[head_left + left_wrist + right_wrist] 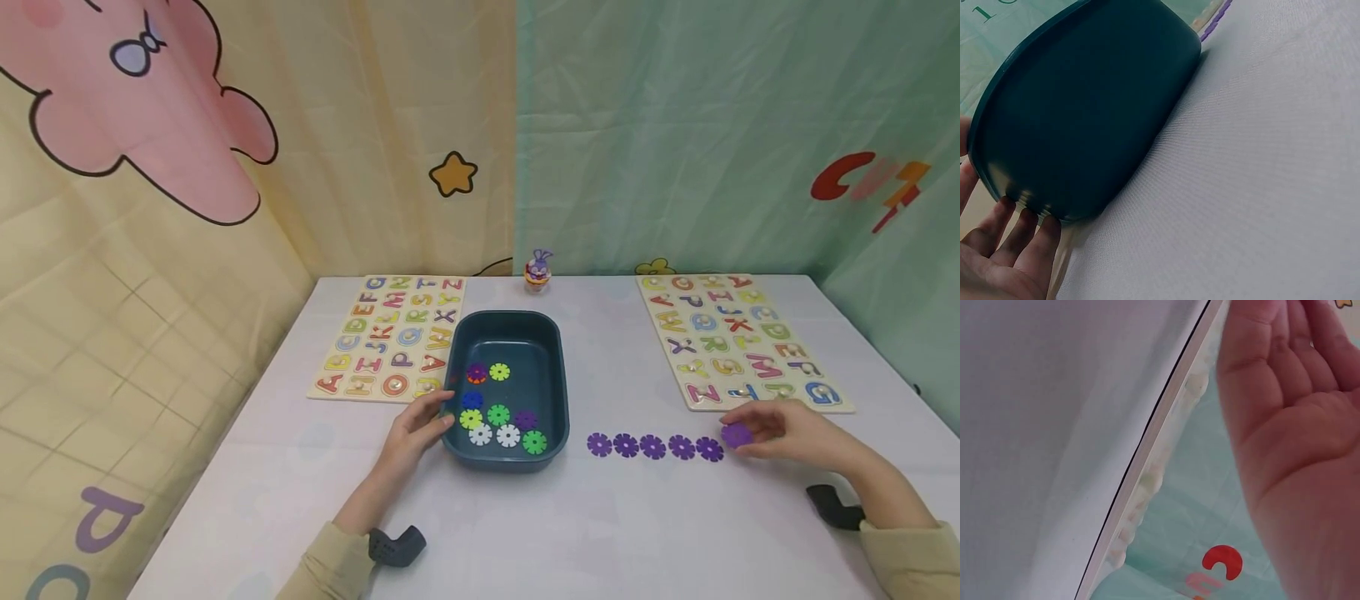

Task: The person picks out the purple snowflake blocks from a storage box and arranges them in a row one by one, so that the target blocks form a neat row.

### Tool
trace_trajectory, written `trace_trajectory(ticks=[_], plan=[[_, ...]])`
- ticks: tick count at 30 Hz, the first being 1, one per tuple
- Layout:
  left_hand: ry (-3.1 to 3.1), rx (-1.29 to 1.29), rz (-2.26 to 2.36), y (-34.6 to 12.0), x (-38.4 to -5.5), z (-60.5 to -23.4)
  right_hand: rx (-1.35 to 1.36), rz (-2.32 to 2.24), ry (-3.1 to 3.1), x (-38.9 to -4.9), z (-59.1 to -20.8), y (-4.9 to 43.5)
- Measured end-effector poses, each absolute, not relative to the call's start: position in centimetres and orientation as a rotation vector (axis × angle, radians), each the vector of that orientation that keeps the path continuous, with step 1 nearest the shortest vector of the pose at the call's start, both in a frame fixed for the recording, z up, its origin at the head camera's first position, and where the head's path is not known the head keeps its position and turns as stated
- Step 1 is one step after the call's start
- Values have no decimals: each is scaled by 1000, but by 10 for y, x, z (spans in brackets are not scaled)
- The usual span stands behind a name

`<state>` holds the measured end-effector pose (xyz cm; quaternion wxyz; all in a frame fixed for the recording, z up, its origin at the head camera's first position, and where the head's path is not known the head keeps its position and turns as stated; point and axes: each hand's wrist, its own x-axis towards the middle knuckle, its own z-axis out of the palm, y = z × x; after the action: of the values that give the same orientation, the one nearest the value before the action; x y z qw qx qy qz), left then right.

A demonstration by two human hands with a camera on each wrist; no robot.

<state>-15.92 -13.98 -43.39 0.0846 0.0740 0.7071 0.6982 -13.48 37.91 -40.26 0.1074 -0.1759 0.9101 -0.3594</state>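
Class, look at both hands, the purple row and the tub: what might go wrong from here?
1. The right-hand grip holds a purple disc beside the purple row; lowering it might nudge the end disc out of line.
2. The left-hand grip is at the tub's side; a tug could shift the discs inside.

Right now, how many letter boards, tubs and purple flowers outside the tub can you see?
Letter boards: 2
Tub: 1
Purple flowers in the row: 5
Purple flower in the right hand: 1
Total: 9
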Motion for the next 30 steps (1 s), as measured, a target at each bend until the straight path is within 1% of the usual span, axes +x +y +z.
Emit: trace_trajectory(ticks=[6,21,30], plan=[[2124,218,2075,-140,-159,-434,-481,-1010,2645,-134,-408,383],[2139,199,2057,-141,-159,-435,-636,-999,2737,-135,-413,386],[2137,173,2071,-139,-159,-433,-584,-953,2745,-134,-413,385]])
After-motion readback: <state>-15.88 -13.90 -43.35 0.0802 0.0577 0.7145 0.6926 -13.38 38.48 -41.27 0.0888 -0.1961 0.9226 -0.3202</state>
